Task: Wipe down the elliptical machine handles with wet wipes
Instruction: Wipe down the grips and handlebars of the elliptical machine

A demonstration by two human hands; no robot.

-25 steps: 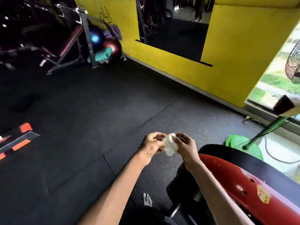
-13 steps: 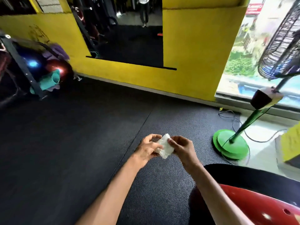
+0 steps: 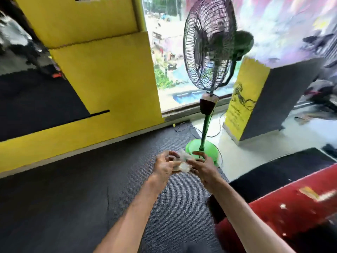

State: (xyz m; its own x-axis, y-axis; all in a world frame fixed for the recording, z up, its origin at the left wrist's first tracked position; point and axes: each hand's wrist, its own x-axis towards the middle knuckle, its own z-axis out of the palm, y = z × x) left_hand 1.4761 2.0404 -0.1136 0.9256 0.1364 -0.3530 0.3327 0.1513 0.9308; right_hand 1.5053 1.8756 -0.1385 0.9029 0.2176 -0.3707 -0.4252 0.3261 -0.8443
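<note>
Pinching the wet wipe [image 3: 182, 160] between them, both hands' fingers [image 3: 170, 155] curl.

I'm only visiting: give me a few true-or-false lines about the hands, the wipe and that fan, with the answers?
1. The left hand and right hand both hold the wipe. True.
2. The wipe is pressed on a machine handle. False: it is held in the air, and no handle shows.
3. The fan has a green base. True.
4. The fan lies on its side. False: it stands upright.
</note>
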